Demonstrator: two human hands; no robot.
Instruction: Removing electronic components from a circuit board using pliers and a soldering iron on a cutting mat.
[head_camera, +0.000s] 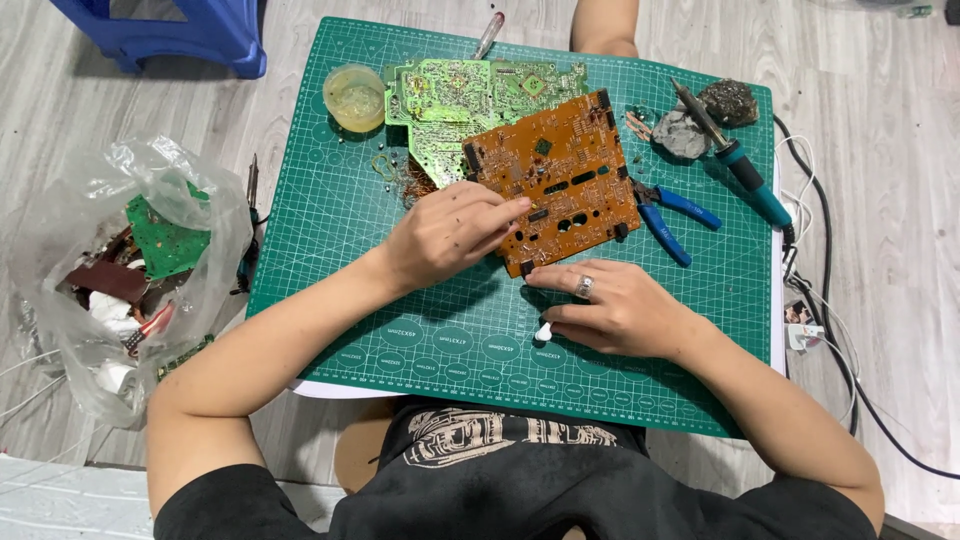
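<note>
A green mat (400, 300) covers the floor's middle. Left of it sits a plastic bag (130, 270) of scrap; a green board (450, 100) lies at the far edge, with blue pliers (675, 215) and a soldering iron (735, 155) on the right. The orange board (560, 180) lies mid-mat, long axis running near-left to far-right. The left hand (450, 232) presses fingertips on its near-left edge, gripping nothing; the right hand (615, 305) touches the near corner and pinches a small white piece (544, 331).

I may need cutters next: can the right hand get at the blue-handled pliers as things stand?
Probably yes. The blue-handled pliers lie bare on the green mat just beyond the right hand, beside the orange circuit board. Nothing lies between, though that hand seems to hold a small white object.
</note>
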